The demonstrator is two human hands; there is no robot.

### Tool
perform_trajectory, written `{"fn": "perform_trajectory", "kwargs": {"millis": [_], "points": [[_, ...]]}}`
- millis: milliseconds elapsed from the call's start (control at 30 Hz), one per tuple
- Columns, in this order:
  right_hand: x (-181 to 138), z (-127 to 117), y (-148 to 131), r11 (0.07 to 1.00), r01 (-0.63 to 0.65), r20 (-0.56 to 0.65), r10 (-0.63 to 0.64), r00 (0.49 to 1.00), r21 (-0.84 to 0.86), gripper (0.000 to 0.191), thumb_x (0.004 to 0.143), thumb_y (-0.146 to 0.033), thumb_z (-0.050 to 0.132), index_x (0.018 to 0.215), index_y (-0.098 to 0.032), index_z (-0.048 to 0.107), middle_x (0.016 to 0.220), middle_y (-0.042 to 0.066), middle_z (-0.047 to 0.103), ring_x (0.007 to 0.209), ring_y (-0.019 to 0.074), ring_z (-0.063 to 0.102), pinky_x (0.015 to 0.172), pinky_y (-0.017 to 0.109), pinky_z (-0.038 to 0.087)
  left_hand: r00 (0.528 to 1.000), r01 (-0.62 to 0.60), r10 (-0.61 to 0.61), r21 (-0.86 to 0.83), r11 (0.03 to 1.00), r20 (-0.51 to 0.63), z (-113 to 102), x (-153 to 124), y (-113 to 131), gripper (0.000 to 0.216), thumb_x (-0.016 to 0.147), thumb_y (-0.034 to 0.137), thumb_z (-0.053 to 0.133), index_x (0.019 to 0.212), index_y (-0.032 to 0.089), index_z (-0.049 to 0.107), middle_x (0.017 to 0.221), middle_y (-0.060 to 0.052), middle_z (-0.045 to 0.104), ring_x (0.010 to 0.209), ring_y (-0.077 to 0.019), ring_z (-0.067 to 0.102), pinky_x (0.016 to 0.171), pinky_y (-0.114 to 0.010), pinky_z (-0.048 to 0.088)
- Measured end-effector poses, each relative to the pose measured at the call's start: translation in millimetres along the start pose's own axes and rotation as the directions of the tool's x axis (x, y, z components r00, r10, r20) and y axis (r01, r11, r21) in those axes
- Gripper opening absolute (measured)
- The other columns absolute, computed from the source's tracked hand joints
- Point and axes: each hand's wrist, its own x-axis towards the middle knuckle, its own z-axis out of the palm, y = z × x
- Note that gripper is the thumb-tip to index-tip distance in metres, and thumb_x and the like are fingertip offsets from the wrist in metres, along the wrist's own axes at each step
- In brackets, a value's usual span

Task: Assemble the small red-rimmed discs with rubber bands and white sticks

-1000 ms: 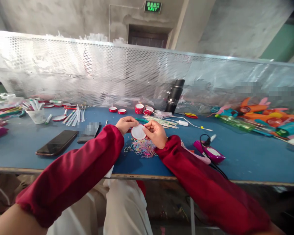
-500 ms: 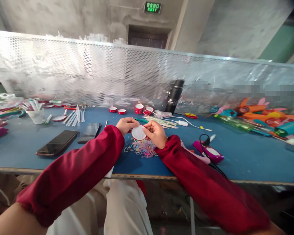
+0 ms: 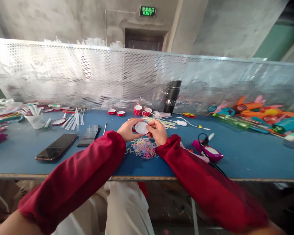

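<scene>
A round white disc with a red rim (image 3: 141,128) is held up over the table between my two hands. My left hand (image 3: 127,130) is closed around its left edge, thumb below and fingers above. My right hand (image 3: 158,131) pinches the right edge between thumb and fingers. Just beneath both hands lies a loose pile of small coloured rubber bands (image 3: 144,148). Behind them are thin pale sticks (image 3: 168,123) and several small red round pieces with white tops (image 3: 138,110).
Left of my arms lie a phone (image 3: 56,147) and a dark flat item (image 3: 88,135). A cup of pens (image 3: 35,120) stands farther left. Toward the back is a black flask (image 3: 172,97); to the right are a purple device (image 3: 212,151) with a cable and orange inflated items (image 3: 257,111).
My left hand has shifted from a pinch at the disc's upper left to a wider grip around its left side. The disc is turned slightly and sits a little higher.
</scene>
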Motion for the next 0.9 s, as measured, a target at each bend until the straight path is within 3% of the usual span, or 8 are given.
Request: {"fn": "perform_trajectory", "kwargs": {"millis": [167, 333, 500, 633, 800, 900], "points": [[-1, 2, -2, 0.999, -0.033, -0.006, 0.033, 0.999, 0.032, 0.03, 0.064, -0.038, 0.072, 0.08, -0.023, 0.051, 0.049, -0.008, 0.057, 0.036, 0.01, 0.049, 0.032, 0.021, 0.038, 0.999, -0.04, 0.041, 0.147, 0.988, -0.007, 0, 1, 7, 0.059, 0.066, 0.019, 0.072, 0.124, 0.019, 0.058, 0.13, -0.013, 0.059, 0.117, -0.0253, 0.057, 0.092, -0.036, 0.051], [-3, 4, -3, 0.996, -0.06, -0.023, 0.062, 0.998, 0.062, 0.032, 0.063, -0.039, 0.073, 0.079, -0.022, 0.051, 0.051, -0.008, 0.058, 0.037, 0.0095, 0.049, 0.033, 0.021, 0.04, 0.998, -0.053, 0.057, 0.244, 0.968, -0.012, 2, 0, 10, 0.055, 0.068, 0.02, 0.068, 0.122, 0.018, 0.057, 0.122, -0.012, 0.064, 0.109, -0.024, 0.061, 0.094, -0.037, 0.048], [-4, 5, -2, 0.992, -0.091, -0.033, 0.094, 0.995, 0.085, 0.032, 0.062, -0.038, 0.074, 0.08, -0.023, 0.052, 0.051, -0.008, 0.057, 0.038, 0.0098, 0.05, 0.034, 0.021, 0.041, 1.0, -0.013, 0.017, 0.313, 0.95, -0.011, 4, 0, 13, 0.056, 0.069, 0.022, 0.069, 0.123, 0.021, 0.056, 0.121, -0.01, 0.065, 0.108, -0.0248, 0.061, 0.096, -0.038, 0.046], [-4, 5, -2, 0.991, -0.1, -0.038, 0.104, 0.994, 0.091, 0.031, 0.063, -0.037, 0.074, 0.079, -0.023, 0.052, 0.052, -0.008, 0.057, 0.038, 0.0097, 0.05, 0.035, 0.021, 0.041, 1.0, -0.008, 0.015, 0.27, 0.963, -0.021, 4, 1, 15, 0.054, 0.067, 0.022, 0.07, 0.12, 0.021, 0.059, 0.12, -0.01, 0.066, 0.106, -0.0248, 0.062, 0.095, -0.038, 0.046], [-1, 3, -1, 0.992, -0.099, -0.025, 0.101, 0.995, 0.075, 0.032, 0.063, -0.038, 0.074, 0.08, -0.023, 0.051, 0.053, -0.008, 0.058, 0.038, 0.0099, 0.049, 0.034, 0.021, 0.04, 0.995, 0.085, -0.08, 0.074, 0.994, -0.06, 0, 1, 17, 0.053, 0.059, 0.02, 0.076, 0.11, 0.021, 0.063, 0.11, -0.009, 0.069, 0.102, -0.0238, 0.064, 0.09, -0.035, 0.049], [0, 3, 0, 0.995, -0.09, -0.034, 0.092, 0.995, 0.053, 0.031, 0.063, -0.038, 0.074, 0.079, -0.024, 0.051, 0.052, -0.008, 0.057, 0.038, 0.0102, 0.05, 0.034, 0.021, 0.04, 0.994, 0.099, -0.095, 0.063, 0.993, -0.062, -1, 1, 16, 0.052, 0.058, 0.019, 0.076, 0.109, 0.02, 0.063, 0.108, -0.01, 0.069, 0.098, -0.0232, 0.065, 0.088, -0.034, 0.05]]}}
